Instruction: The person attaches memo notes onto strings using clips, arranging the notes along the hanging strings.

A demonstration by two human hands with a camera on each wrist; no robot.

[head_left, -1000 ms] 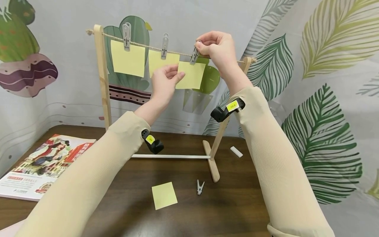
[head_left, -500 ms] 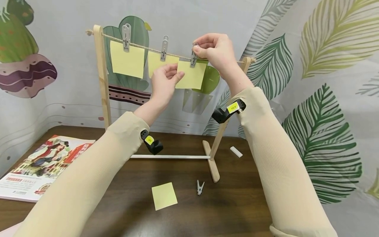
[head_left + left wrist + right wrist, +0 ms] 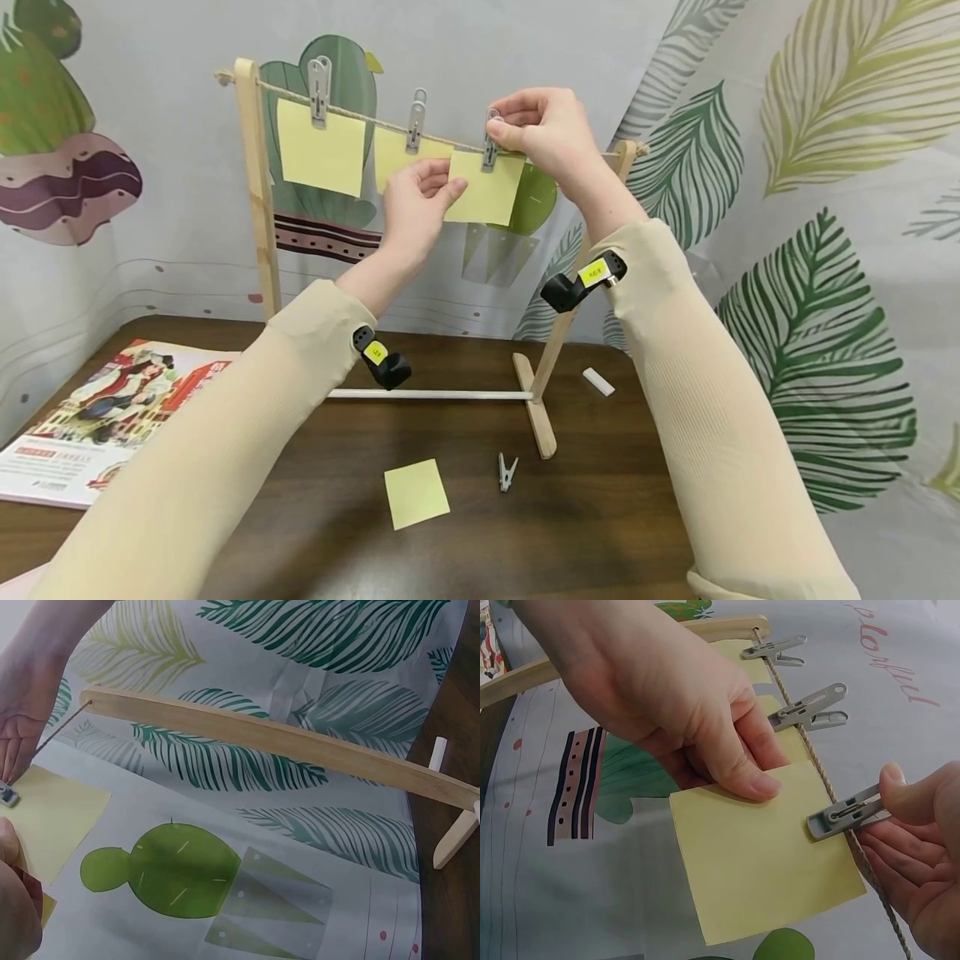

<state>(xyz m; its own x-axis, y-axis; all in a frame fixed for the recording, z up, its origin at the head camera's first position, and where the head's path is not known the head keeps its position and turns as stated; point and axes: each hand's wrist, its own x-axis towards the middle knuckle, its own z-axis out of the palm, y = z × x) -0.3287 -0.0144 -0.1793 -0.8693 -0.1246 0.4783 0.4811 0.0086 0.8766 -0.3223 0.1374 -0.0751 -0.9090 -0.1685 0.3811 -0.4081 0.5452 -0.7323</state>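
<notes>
My right hand (image 3: pixel 551 137) pinches a grey clothespin (image 3: pixel 489 157) between thumb and fingers. In the right wrist view, that clothespin's jaws lie over the top edge of a yellow sticky note (image 3: pixel 769 855), at the twine (image 3: pixel 819 769). The left side of this note is held by my left hand (image 3: pixel 415 200), thumb in front and fingers behind. Only part of that hand and the note's corner show in the left wrist view. To the left, two more yellow notes (image 3: pixel 318 158) hang from the twine, each under its own clothespin (image 3: pixel 319 96).
Wooden posts (image 3: pixel 258 192) carry the twine, and a white rod (image 3: pixel 435 394) joins them low down. On the dark table (image 3: pixel 315 508) lie a loose yellow note (image 3: pixel 417 494), a spare clothespin (image 3: pixel 507 473), a small white block (image 3: pixel 598 382) and a magazine (image 3: pixel 112 417). Patterned fabric hangs behind.
My right hand has come slightly down and left, and the clothespin it pinches now stands more upright. The held note has straightened a little; my left hand keeps almost the same place.
</notes>
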